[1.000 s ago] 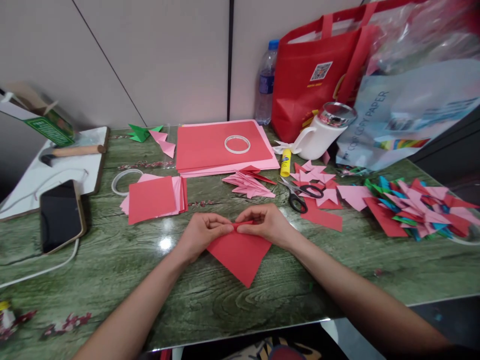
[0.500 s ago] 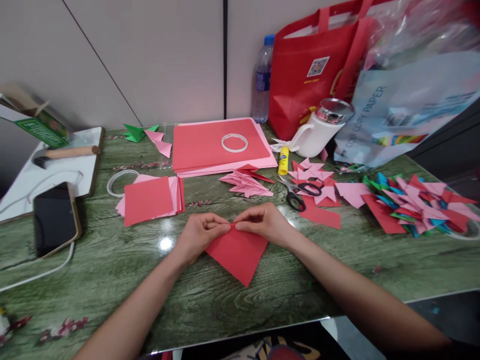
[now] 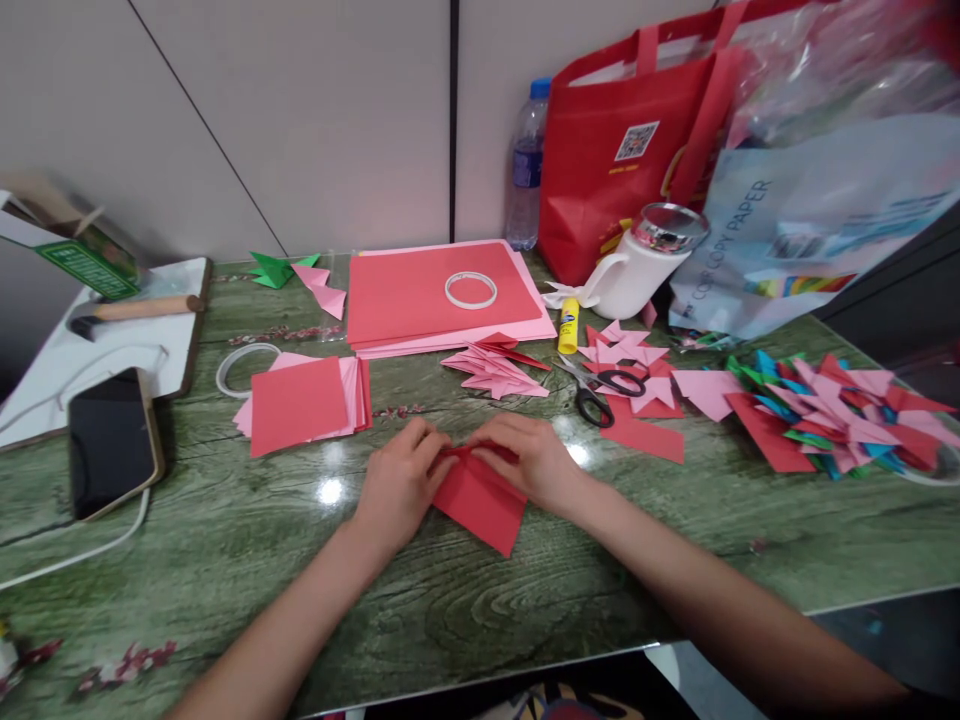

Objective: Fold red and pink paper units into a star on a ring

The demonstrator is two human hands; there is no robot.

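Note:
A sheet of red paper point(image 3: 486, 508) lies between my hands near the middle of the table, its far part bent and pinched at the top. My left hand point(image 3: 405, 475) grips its upper left side, fingers closed. On the upper right side, my right hand point(image 3: 532, 462) holds the same paper with thumb and fingers pressed together. The fingertips of both hands almost meet at the paper's far edge, where they hide part of the fold. One corner of the sheet points toward me.
Beyond my hands lie folded pink paper pieces point(image 3: 499, 370), scissors point(image 3: 596, 390) and a glue stick point(image 3: 568, 326). Cut squares point(image 3: 296, 405) and a tape roll point(image 3: 244, 370) sit left, near a phone point(image 3: 112, 442). A white mug point(image 3: 637, 265) and colourful folded papers point(image 3: 840, 410) are right.
Both hands have turned inward and moved lower along the paper's sides. Less of the red sheet shows, and its near corner has shifted slightly right and away from me.

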